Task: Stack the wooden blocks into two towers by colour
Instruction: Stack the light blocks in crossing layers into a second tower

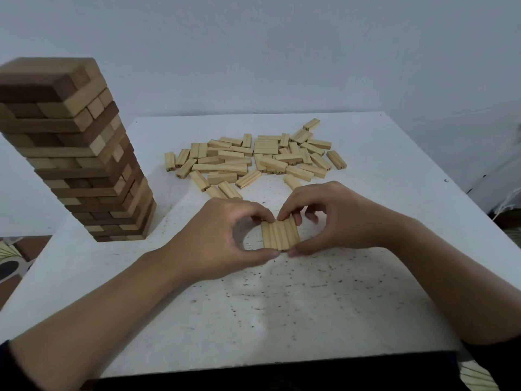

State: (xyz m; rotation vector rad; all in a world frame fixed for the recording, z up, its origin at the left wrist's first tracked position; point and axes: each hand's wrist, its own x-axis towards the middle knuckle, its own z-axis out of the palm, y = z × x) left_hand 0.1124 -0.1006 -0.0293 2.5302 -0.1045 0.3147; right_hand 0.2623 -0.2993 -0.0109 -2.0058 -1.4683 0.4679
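Three pale wooden blocks (279, 235) lie side by side as one flat layer on the white table (282, 306), in the middle. My left hand (222, 235) pinches that layer from the left, thumb at its near end, fingers at its far end. My right hand (329, 218) pinches it from the right in the same way. A tall tower of brown blocks (76, 153) stands at the table's left edge. Several loose pale blocks (253, 159) lie scattered in a heap behind my hands.
A pale wall rises behind the table. The table's right edge runs down past my right forearm, with a dark gap and cables beyond it. A patterned floor shows at the lower left, below the tower.
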